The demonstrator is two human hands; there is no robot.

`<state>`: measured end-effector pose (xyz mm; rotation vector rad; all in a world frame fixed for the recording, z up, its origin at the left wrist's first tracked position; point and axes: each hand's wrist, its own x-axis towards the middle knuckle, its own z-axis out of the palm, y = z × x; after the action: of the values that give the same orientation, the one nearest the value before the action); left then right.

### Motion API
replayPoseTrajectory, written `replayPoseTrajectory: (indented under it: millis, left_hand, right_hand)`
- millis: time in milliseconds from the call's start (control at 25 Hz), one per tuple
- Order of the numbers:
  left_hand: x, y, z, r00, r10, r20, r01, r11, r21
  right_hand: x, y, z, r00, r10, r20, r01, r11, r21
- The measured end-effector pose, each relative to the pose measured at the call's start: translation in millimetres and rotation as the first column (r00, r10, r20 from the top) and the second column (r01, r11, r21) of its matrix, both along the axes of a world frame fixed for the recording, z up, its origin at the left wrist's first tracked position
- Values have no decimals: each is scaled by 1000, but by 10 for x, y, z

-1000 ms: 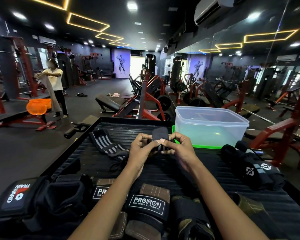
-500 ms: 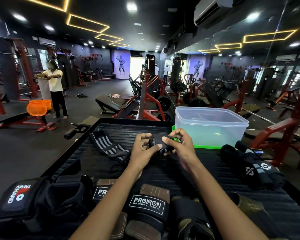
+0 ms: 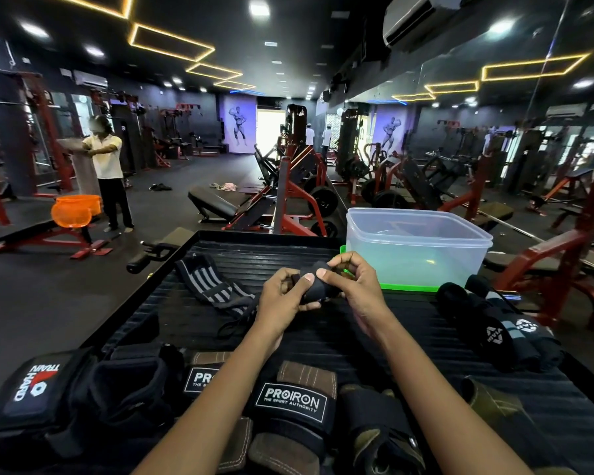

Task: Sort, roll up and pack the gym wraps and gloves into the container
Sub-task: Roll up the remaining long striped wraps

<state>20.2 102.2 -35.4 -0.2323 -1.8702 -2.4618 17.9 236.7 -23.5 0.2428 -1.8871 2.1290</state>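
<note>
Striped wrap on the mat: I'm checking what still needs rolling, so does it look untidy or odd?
Yes. The striped wrap lies unrolled and skewed on the mat, its strap trailing loose, unlike the rolled wraps on the right.

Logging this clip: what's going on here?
A person is rolling a black wrap, gripping it with the left hand and right hand above a black mat. The clear container behind looks empty. A striped wrap lies unrolled at left, rolled wraps at right, gloves nearest the camera.
</note>
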Motion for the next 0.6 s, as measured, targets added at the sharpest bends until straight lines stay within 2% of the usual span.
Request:
replayPoseTrajectory:
  millis: [160, 240, 360, 440, 520, 600]
  left_hand:
    - [29, 8, 28, 999, -1, -50, 2, 1000, 16]
    - [29, -4, 24, 998, 23, -51, -25, 999, -28]
    - [22, -36, 5, 997, 70, -15, -72, 989, -131]
    - [32, -53, 0, 998, 15, 57, -12, 999, -46]
    - [60, -53, 10, 992, -83, 96, 79, 996, 42]
    - [71, -40, 3, 991, -116, 64, 119, 992, -38]
  right_hand:
    - [-3, -36, -5, 992, 22, 126, 2, 983, -186]
    - [-12, -36, -23, 985, 47, 166, -6, 971, -241]
    - [-33, -24, -55, 988, 48, 147, -25, 988, -152]
    - [-33, -1, -58, 988, 75, 136, -67, 996, -57]
    - [-6, 8, -35, 980, 127, 154, -121, 991, -51]
    - [-6, 21, -32, 979, 135, 152, -127, 990, -60]
